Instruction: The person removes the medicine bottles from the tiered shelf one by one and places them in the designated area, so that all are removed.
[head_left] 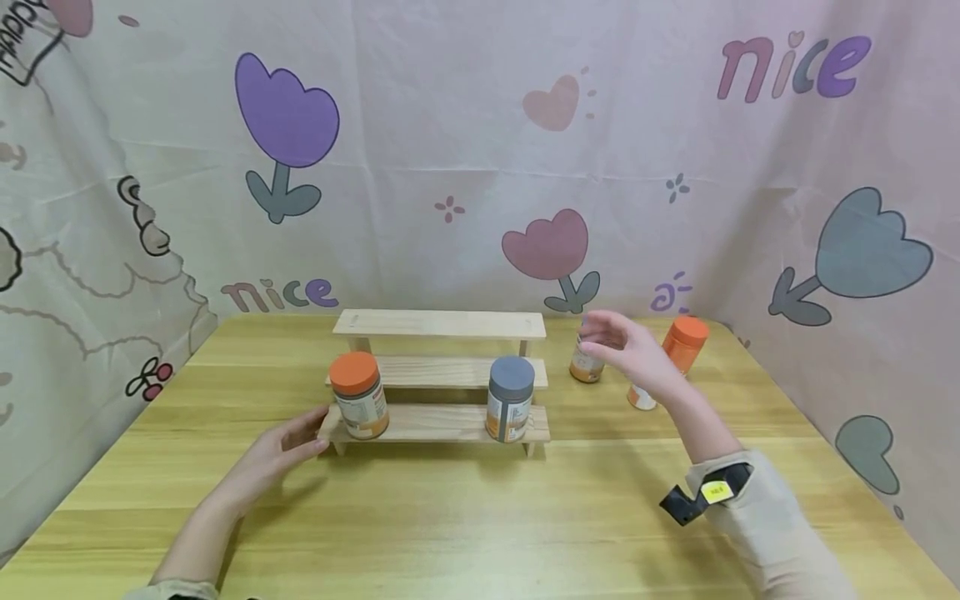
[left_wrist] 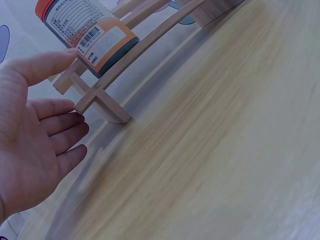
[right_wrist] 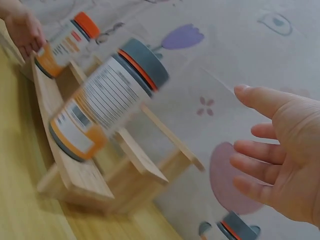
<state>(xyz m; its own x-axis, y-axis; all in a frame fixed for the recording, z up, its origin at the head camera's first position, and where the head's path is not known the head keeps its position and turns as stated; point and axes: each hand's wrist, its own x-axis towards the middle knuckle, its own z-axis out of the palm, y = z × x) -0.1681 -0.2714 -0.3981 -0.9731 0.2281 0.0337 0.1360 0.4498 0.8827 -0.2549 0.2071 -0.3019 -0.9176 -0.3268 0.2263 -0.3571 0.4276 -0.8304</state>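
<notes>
A three-tier wooden rack (head_left: 442, 423) stands on the table. On its lowest step, a jar with an orange lid (head_left: 360, 396) sits at the left and a jar with a grey lid (head_left: 511, 398) at the right. My left hand (head_left: 281, 454) is at the rack's left end; in the left wrist view its fingertips meet the end of the lowest step and its thumb lies by the orange-lidded jar. My right hand (head_left: 633, 354) is raised with loosely bent fingers and an empty palm, overlapping another grey-lidded jar (head_left: 587, 365) right of the rack.
Behind my right hand and wrist stand an orange-lidded bottle (head_left: 686, 335) and another jar (head_left: 642, 398), mostly hidden. The rack's upper steps (head_left: 442, 323) rise toward a patterned cloth backdrop (head_left: 420, 125). Bare wood tabletop (head_left: 435, 525) lies in front of the rack.
</notes>
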